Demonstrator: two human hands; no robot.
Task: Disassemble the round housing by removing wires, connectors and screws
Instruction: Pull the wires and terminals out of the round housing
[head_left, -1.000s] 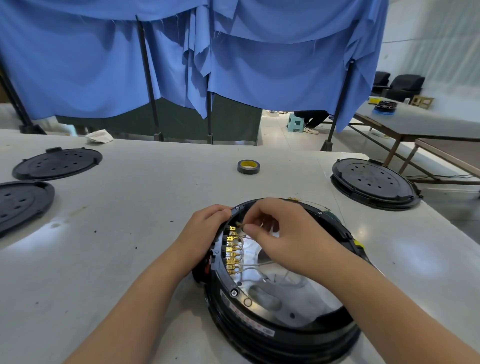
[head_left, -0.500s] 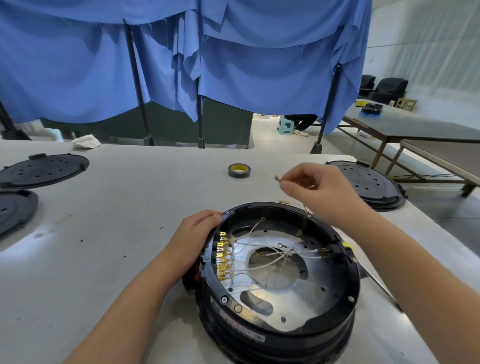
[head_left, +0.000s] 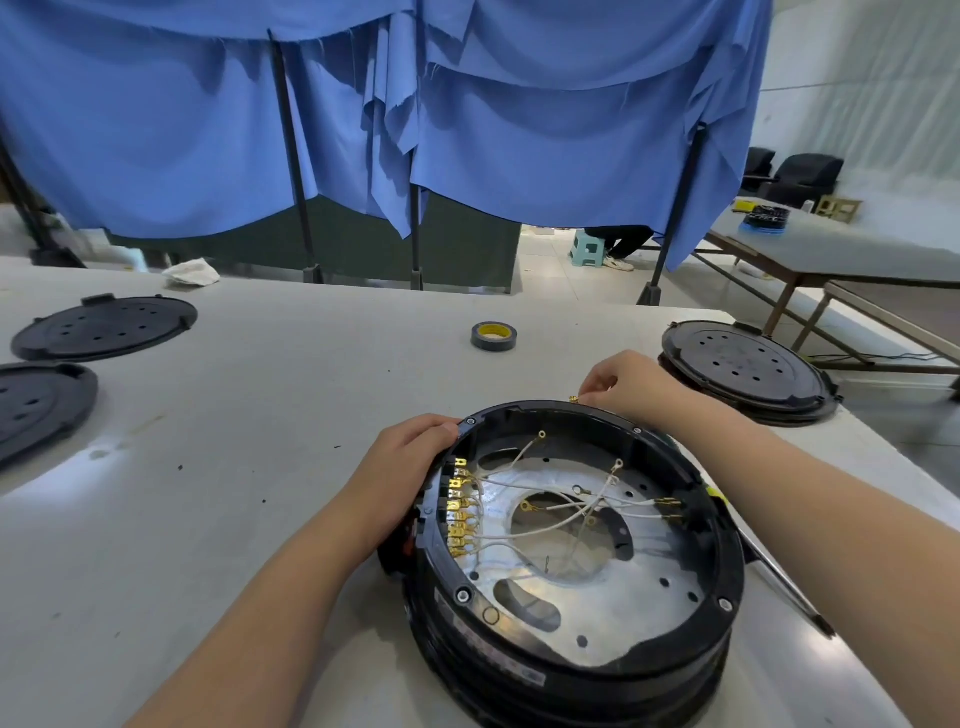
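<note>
The round housing (head_left: 571, 566) sits open side up on the grey table (head_left: 208, 519), near its front edge and a little right of centre. The left hand (head_left: 402, 467) grips the housing's rim at about ten o'clock, fingers curled over the edge. Just beyond the rim at twelve o'clock, the right hand (head_left: 631, 384) pinches a small brass screw (head_left: 573, 399) between its fingertips, low over the table. Inside the housing, a row of brass connectors (head_left: 460, 506) lines the wall at nine o'clock — white wires (head_left: 561, 512) run from them across the silver plate, several ending in loose ring terminals. A roll of tape (head_left: 494, 336) lies on the table beyond the housing. Black round covers rest to the far left (head_left: 104, 327) and to the right (head_left: 745, 369) — a screwdriver (head_left: 789, 592) lies beside the housing at three o'clock.
</note>
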